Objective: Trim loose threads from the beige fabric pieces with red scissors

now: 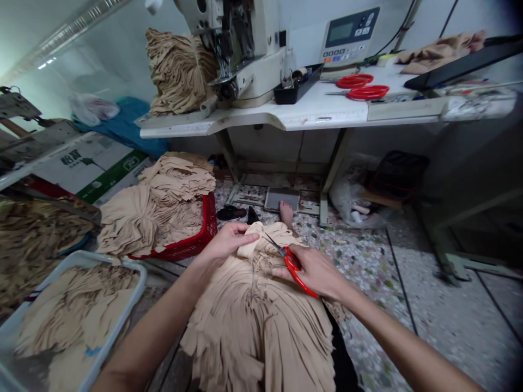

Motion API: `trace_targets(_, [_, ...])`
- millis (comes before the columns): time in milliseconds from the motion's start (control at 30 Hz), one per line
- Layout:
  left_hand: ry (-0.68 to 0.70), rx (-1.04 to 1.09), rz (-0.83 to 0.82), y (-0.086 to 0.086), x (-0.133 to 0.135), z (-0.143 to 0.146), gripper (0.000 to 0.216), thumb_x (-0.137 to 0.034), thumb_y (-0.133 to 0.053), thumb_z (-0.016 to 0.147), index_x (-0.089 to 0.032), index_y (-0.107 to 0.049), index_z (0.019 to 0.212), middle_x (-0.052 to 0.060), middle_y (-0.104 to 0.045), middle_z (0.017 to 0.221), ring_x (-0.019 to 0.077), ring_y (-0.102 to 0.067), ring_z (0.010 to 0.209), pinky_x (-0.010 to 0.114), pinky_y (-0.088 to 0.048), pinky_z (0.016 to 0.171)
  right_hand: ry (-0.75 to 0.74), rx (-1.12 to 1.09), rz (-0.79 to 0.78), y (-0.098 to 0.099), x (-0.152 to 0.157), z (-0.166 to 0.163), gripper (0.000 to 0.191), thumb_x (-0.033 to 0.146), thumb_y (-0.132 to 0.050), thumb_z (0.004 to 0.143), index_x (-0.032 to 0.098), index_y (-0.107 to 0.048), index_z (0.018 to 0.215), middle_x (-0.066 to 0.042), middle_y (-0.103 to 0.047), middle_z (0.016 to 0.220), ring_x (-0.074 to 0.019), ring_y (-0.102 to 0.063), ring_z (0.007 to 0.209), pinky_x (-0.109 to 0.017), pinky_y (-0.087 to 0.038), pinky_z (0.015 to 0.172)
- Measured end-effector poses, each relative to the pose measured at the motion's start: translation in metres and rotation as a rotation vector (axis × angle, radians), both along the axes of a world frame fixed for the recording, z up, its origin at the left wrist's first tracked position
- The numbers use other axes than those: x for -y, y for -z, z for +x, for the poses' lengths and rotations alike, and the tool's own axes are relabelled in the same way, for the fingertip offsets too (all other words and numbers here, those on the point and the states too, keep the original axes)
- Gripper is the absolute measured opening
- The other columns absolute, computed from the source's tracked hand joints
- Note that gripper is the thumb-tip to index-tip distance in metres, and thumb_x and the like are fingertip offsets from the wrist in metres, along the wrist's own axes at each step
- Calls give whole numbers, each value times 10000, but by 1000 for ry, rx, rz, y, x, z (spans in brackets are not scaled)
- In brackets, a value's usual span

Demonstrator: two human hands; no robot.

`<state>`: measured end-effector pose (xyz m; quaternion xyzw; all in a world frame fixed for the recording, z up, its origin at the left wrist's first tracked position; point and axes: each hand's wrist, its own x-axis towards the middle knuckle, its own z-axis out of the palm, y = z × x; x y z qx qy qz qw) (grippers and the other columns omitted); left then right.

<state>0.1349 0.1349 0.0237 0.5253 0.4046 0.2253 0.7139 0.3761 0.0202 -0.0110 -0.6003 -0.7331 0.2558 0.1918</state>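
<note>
A thick, fanned bundle of thin beige fabric pieces (261, 326) lies across the person's lap, gathered along its middle and spreading in folds toward the body; the lap probably serves as a soft work surface close to both hands. At the bundle's far end, the left hand (229, 239) is pinched, thumb against fingers, on an edge of the cloth, likely to hold it steady and a little raised for the blades. The right hand (314, 267) is wrapped around small scissors with red looped handles and slim dark blades (288, 260), their tips angled over the bundle toward the pinched edge. Whether the tips touch fabric is hard to tell.

Left of the bundle stands a red plastic basket with slotted sides (196, 245), heaped over its rim with similar beige pieces (147, 207), seemingly parked within easy reach. Nearer the body on that side is a translucent whitish plastic tub (137, 277), also holding beige cloth.

Beyond the bundle, a bare foot (286, 212) is at a flat grey floor pedal (275, 198) beneath a white sewing table (327, 117). On it, farther from the bundle, are a pale industrial sewing machine (253, 76), a tall beige fabric stack (175, 71) and two more red-handled scissors (368, 92).
</note>
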Motion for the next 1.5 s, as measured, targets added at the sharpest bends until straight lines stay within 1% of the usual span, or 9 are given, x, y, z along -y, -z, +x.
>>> trace_targets(167, [32,-23,7,1,1,3,397,-360,-906,694,-85,-797,958,91,-771,852,138,-661,662,213,-483,630,-26,12,5,0,-8,-8,407,603,-590,913,231,-475,795,-4,-594,696,-168,-487,595,-266,-239,545])
trace_targets(300, [50,-33,23,2,2,2,416,-385,-898,694,-80,-797,958,98,-770,865,143,-654,665,218,-472,635,-29,-7,15,3,-11,-10,398,602,-574,926,230,-495,809,-3,-607,705,-170,-503,603,-263,-246,551])
trace_targets(567, [35,-37,36,2,3,5,409,-394,-902,674,-76,-798,909,86,-763,823,133,-631,639,212,-458,629,-22,-11,19,6,-11,-9,420,628,-586,912,225,-518,815,-9,-616,696,-169,-499,589,-264,-248,554])
trace_targets(833, [21,-82,-12,4,4,7,436,-411,-909,657,-74,-792,907,99,-753,813,140,-631,616,229,-466,608,-6,-41,10,12,-14,-2,497,627,-563,934,212,-500,668,0,-569,609,-146,-459,562,-259,-249,559])
trace_targets(900, [23,-78,-5,4,4,8,423,-407,-904,668,-75,-793,905,92,-747,797,129,-619,602,221,-457,596,10,-29,1,14,-13,-1,497,634,-570,927,213,-502,671,2,-569,605,-146,-459,559,-260,-245,557])
trace_targets(1067, [36,-61,4,2,5,7,395,-406,-898,680,-80,-793,878,72,-734,765,118,-596,588,209,-426,578,-15,17,-12,8,-10,-1,449,651,-579,912,217,-560,796,-15,-612,672,-172,-512,597,-264,-251,561])
trace_targets(1167, [49,-78,13,4,5,5,398,-411,-903,671,-87,-798,876,70,-738,774,125,-596,599,215,-419,590,-49,6,-27,3,-11,-2,450,658,-581,912,216,-573,828,-25,-639,715,-181,-542,619,-265,-271,577])
trace_targets(1367, [130,-116,33,8,6,1,418,-430,-892,691,-99,-806,931,78,-748,819,145,-613,651,228,-424,624,-75,0,-12,-3,-18,-8,480,688,-600,890,212,-589,829,-19,-629,698,-170,-509,597,-269,-257,568])
trace_targets(1500, [87,-120,27,9,8,-1,410,-428,-914,656,-92,-798,861,64,-721,751,121,-578,602,210,-394,574,-82,-49,5,-2,-26,-12,495,682,-614,883,211,-568,741,10,-573,628,-146,-453,565,-263,-233,550])
